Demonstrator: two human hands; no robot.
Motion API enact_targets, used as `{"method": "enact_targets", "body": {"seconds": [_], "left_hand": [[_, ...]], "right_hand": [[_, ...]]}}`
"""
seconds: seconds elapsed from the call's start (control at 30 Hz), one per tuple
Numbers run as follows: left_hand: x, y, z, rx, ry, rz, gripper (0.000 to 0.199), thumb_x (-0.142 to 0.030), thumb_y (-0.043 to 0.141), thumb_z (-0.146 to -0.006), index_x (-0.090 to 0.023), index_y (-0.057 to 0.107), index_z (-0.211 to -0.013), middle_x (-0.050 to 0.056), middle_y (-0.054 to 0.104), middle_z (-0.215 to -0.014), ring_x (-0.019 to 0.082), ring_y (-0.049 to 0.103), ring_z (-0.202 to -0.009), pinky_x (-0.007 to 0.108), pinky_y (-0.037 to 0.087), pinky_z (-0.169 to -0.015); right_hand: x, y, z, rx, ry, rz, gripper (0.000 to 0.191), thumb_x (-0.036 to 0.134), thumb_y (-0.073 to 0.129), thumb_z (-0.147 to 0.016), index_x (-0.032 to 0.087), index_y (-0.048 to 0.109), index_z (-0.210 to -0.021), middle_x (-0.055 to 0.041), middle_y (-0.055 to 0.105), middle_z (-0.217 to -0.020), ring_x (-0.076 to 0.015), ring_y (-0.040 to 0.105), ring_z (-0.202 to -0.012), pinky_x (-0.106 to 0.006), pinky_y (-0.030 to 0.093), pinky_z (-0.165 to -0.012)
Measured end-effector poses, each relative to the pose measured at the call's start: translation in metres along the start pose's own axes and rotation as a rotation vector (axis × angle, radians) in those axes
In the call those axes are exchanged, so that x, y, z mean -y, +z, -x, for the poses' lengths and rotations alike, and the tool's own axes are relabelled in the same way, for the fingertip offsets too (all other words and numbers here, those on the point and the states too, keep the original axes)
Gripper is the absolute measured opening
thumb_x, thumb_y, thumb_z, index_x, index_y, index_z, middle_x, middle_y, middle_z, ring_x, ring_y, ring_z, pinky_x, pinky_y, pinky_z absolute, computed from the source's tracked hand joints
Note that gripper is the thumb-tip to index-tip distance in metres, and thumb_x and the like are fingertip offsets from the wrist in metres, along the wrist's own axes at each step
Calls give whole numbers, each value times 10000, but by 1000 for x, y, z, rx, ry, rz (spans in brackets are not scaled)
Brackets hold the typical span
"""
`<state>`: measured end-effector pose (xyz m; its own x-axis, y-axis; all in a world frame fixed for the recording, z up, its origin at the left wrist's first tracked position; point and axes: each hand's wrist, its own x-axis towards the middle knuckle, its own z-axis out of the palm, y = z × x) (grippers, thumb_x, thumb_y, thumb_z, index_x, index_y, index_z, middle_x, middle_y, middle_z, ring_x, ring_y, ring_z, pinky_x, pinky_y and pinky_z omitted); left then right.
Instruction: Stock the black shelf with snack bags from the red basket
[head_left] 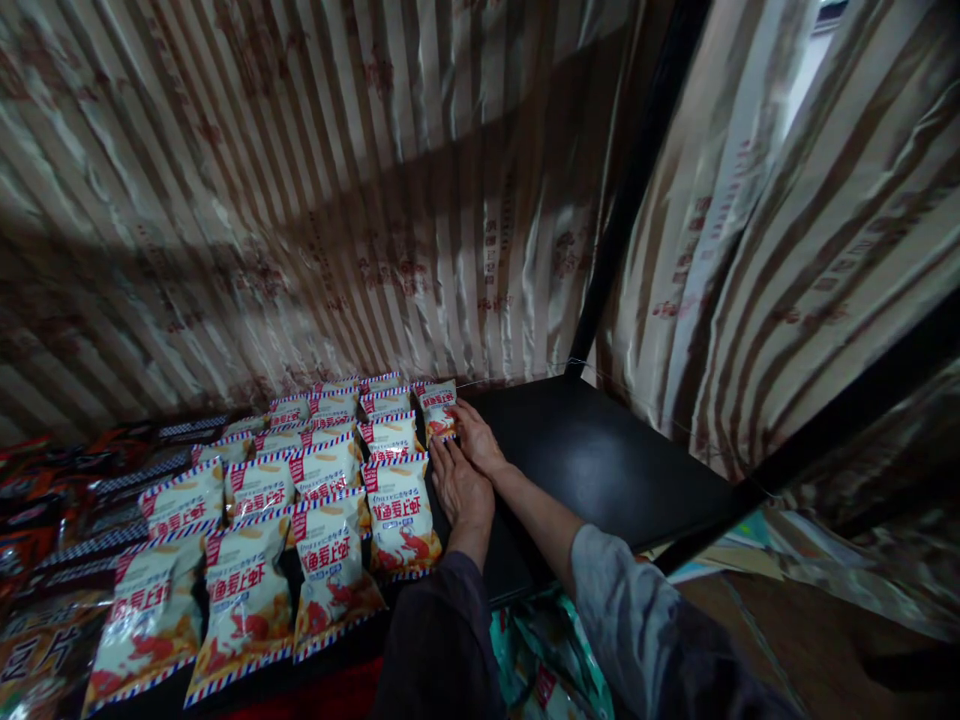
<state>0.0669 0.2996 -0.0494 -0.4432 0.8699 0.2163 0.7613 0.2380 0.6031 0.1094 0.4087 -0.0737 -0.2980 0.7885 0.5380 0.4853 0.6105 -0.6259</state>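
White snack bags (397,515) with red lettering and blue-red striped edges stand in overlapping rows on a black shelf (592,450). At the back of the rightmost row is a smaller-looking snack bag (437,408). Its right side is gripped by the fingers of my right hand (480,440). Just below, my left hand (461,492) reaches with outstretched fingers to the same bag's lower edge, its thumb hidden from view. My wrists are close together, the right forearm coming in from the right.
Dark and orange packets (45,500) fill the shelf's left part. Striped curtain cloth (450,200) hangs behind, with black metal posts (637,190) at the right. Below the shelf edge, a green plastic bag (551,650) holds more packets. Papers (742,545) lie lower right.
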Motion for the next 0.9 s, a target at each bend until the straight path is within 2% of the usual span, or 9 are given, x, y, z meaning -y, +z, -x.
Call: {"method": "enact_targets", "body": {"seconds": [0.13,0.33,0.5,0.7,0.9], "left_hand": [[2,3,0,-12,13,-29,500,-122,334,-853,-106,423,-1345,176,289,-1477,273,232,-1385,438,352,-1036],[4,4,2,6,27,-70,490,-125,332,-849,-88,446,-1325,173,296,-1475,275,237,-1382,431,355,-1037],[2,2,2,18,17,-72,490,-120,302,-858,-69,442,-1326,176,299,-1471,278,243,-1380,439,351,-1040],[2,3,2,18,13,-40,496,-129,300,-861,-81,430,-1337,176,270,-1483,278,220,-1388,450,349,-1039],[3,6,1,-10,-10,24,529,-131,315,-855,-95,370,-1379,176,262,-1488,276,216,-1390,456,328,-1054]], "right_hand": [[-1,1,-4,10,6,22,548,13,480,-707,124,537,-1240,-177,427,-1385,-233,475,-1241,-383,406,-1035],[-1,5,-12,28,-33,0,648,-31,469,-665,178,508,-1277,-117,397,-1421,-202,440,-1272,-360,382,-1059],[2,6,-21,71,-43,16,644,-51,458,-648,150,526,-1257,-130,420,-1404,-202,442,-1271,-364,368,-1069],[6,7,-25,64,-17,33,620,-54,453,-656,171,556,-1225,-114,459,-1376,-204,471,-1248,-354,399,-1045],[7,7,-25,83,-10,71,612,-15,505,-675,170,542,-1257,-124,397,-1426,-235,422,-1290,-361,388,-1055]]}}
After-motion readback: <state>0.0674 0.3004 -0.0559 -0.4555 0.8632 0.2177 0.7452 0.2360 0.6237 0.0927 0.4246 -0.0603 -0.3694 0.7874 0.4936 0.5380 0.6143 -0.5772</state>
